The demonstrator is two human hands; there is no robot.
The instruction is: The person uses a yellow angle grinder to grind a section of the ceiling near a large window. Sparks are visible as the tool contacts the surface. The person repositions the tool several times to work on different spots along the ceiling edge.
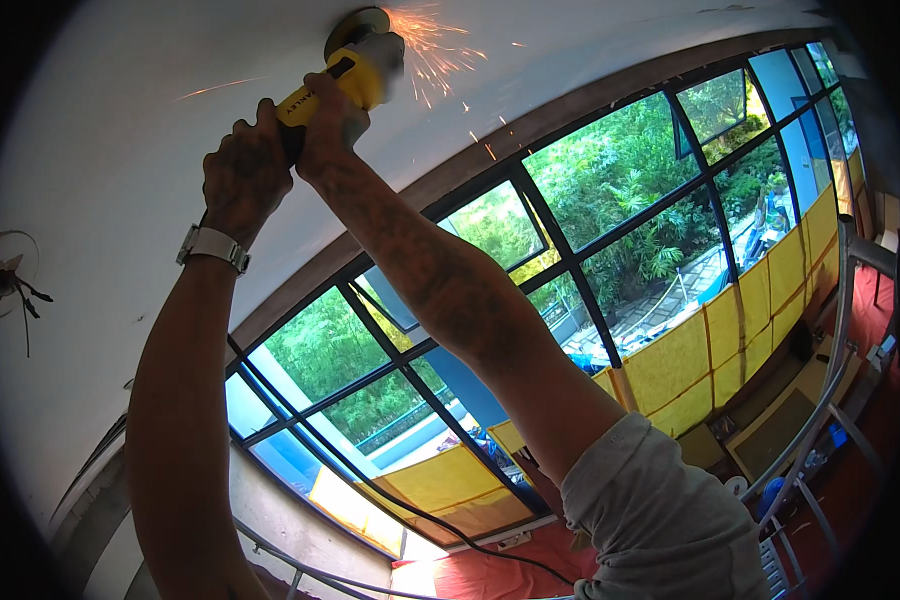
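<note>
Overhead, a yellow and black Stanley angle grinder [337, 90] is raised to a white ceiling [120, 150]. Its disc [352, 28] meets the ceiling surface, and orange sparks [435, 52] spray off to the right. My left hand [247, 165], with a metal-banded watch [214, 249] at the wrist, is closed around the black rear part of the tool. Farther forward, my right hand [334, 124] grips the yellow body near the head. The fingers of both hands are partly hidden behind the tool and the hands themselves.
Black-framed windows [570, 262] run along the wall, with yellow sheeting [667, 360] over the lower panes. A dark cable [435, 517] hangs down below. Metal scaffold tubing [832, 375] stands at the right above red floor covering [495, 574]. Wires poke from a ceiling hole [7, 281] at left.
</note>
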